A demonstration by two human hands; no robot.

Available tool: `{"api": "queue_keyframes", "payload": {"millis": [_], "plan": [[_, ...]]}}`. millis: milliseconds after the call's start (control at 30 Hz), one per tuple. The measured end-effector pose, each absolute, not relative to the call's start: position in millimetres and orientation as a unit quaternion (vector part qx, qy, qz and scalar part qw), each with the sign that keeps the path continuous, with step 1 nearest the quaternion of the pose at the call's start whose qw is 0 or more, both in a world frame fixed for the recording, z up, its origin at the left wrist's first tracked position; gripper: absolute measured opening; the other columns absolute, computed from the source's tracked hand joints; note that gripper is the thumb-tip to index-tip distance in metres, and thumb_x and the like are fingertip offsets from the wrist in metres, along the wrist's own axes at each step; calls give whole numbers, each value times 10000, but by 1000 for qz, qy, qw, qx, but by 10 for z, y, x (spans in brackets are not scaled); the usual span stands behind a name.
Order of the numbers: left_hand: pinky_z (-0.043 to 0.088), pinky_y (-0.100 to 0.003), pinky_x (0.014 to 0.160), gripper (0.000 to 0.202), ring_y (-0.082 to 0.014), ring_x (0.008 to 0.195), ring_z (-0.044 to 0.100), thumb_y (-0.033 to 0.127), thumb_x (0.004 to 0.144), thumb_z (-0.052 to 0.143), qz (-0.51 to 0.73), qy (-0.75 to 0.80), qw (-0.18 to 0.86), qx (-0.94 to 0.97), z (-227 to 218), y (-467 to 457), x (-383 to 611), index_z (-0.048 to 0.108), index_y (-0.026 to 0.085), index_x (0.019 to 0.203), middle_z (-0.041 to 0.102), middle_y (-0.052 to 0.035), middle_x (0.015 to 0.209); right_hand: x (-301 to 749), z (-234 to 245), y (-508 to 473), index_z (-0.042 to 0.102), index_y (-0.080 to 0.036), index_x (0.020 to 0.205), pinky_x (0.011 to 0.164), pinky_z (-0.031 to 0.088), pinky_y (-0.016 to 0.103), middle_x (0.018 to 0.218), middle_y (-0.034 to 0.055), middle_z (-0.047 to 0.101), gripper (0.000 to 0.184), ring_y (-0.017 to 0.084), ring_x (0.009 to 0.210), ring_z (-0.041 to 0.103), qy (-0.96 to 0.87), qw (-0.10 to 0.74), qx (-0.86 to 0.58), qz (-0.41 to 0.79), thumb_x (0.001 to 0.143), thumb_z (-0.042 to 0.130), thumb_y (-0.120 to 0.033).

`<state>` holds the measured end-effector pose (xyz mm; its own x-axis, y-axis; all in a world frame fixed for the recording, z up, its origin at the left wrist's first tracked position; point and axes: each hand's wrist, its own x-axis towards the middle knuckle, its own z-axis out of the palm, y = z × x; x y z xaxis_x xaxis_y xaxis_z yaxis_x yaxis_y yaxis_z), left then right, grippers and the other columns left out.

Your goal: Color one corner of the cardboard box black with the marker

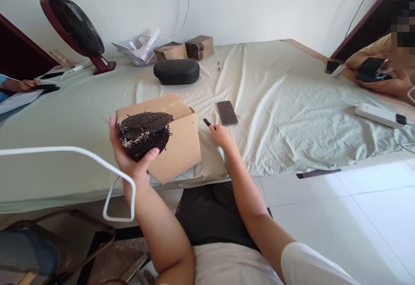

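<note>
Fingers of the right hand (pixel 222 136) are curled closed round a black marker (pixel 206 122), one end of which sticks out ahead of them toward the upper left. Fingers of the left hand (pixel 133 164) are spread wide to grip a cardboard box (pixel 184 140), the thumb on its near side and others round its left edge. The box is tilted between the two hands, just left of the right fingertips; beside the left thumb, a scribbled black patch (pixel 145 130) covers one corner. Just beyond the right fingers, slightly to their right, a dark phone (pixel 228 113) lies on the pale green cloth (pixel 292 103). Farther ahead of them is a pen (pixel 218 66). Beyond the left fingers sit a black case (pixel 177 72), then two small boxes (pixel 199 48) and a plastic bag (pixel 139 53). Well to their left, past the bag, stands a fan (pixel 79 25). Far right of the right fingers lies a white device (pixel 378 115), near a co-worker's hand (pixel 389 84).
</note>
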<state>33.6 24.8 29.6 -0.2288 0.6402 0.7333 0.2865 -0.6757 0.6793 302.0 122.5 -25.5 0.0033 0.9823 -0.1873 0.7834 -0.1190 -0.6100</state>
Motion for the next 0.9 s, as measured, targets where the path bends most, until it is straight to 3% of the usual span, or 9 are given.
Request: {"api": "queue_keyframes", "payload": {"millis": [133, 267, 367, 433, 533, 633, 733, 833, 900], "plan": [[268, -650, 1364, 1160, -415, 1630, 375, 379, 659, 954, 676, 389, 142, 609, 317, 230, 367, 408, 341, 1681, 432, -80, 1743, 3068, -208, 1185, 769, -148, 1137, 941, 532, 402, 1252, 243, 782, 421, 355, 1168, 738, -640, 150, -692, 298, 1110, 408, -364], [291, -574, 1373, 1226, -387, 1647, 349, 567, 680, 926, 654, 426, 133, 611, 317, 230, 381, 317, 300, 1710, 368, -101, 1774, 3199, -130, 1125, 783, -144, 1143, 901, 559, 415, 1180, 230, 793, 290, 353, 1072, 753, -659, 152, -673, 300, 1000, 532, -173], [314, -537, 1365, 1265, -379, 1638, 371, 627, 664, 926, 653, 431, 142, 607, 316, 237, 399, 307, 284, 1712, 368, -114, 1773, 3359, -106, 1072, 753, -216, 1320, 713, 586, 366, 945, 112, 811, 418, 252, 693, 746, -657, 175, -655, 330, 940, 603, -128], [318, -540, 1363, 1247, -382, 1635, 377, 603, 658, 944, 659, 421, 145, 607, 317, 241, 411, 336, 308, 1706, 382, -102, 1769, 3473, -96, 1041, 728, -279, 1391, 528, 536, 319, 722, 8, 749, 497, 173, 421, 615, -636, 229, -616, 404, 923, 648, -133], [339, -540, 1352, 1232, -385, 1623, 399, 549, 650, 971, 665, 407, 156, 606, 329, 243, 437, 365, 328, 1700, 416, -92, 1753, 3592, -16, 997, 818, -247, 1170, 358, 396, 273, 564, -42, 652, 281, 113, 281, 484, -597, 335, -521, 510, 912, 718, -200], [339, -519, 1355, 1204, -374, 1615, 416, 517, 659, 980, 670, 401, 168, 601, 355, 231, 492, 390, 332, 1692, 443, -85, 1737, 3605, 180, 940, 797, -219, 1038, 372, 417, 242, 735, 3, 745, 186, 110, 386, 602, -569, 440, -469, 513, 929, 687, -322], [342, -510, 1357, 1157, -367, 1619, 412, 512, 685, 975, 664, 399, 177, 607, 391, 207, 566, 399, 402, 1682, 430, -56, 1735, 3545, 411, 854, 717, -243, 1164, 532, 554, 253, 1007, 35, 818, 298, 137, 605, 744, -525, 554, -379, 524, 958, 605, -426], [367, -533, 1344, 1184, -379, 1628, 390, 515, 676, 975, 636, 413, 169, 629, 424, 185, 628, 361, 465, 1687, 358, -45, 1749, 3456, 584, 734, 611, -287, 1211, 635, 600, 300, 1190, 49, 819, 335, 152, 700, 765, -502, 607, -296, 540, 946, 650, -487], [333, -553, 1356, 1220, -389, 1635, 365, 499, 648, 984, 615, 425, 141, 649, 446, 175, 655, 351, 472, 1690, 358, -52, 1718, 3384, 661, 640, 551, -303, 1145, 630, 588, 303, 1142, 35, 820, 354, 144, 657, 732, -504, 629, -264, 530, 921, 732, -509]]}}
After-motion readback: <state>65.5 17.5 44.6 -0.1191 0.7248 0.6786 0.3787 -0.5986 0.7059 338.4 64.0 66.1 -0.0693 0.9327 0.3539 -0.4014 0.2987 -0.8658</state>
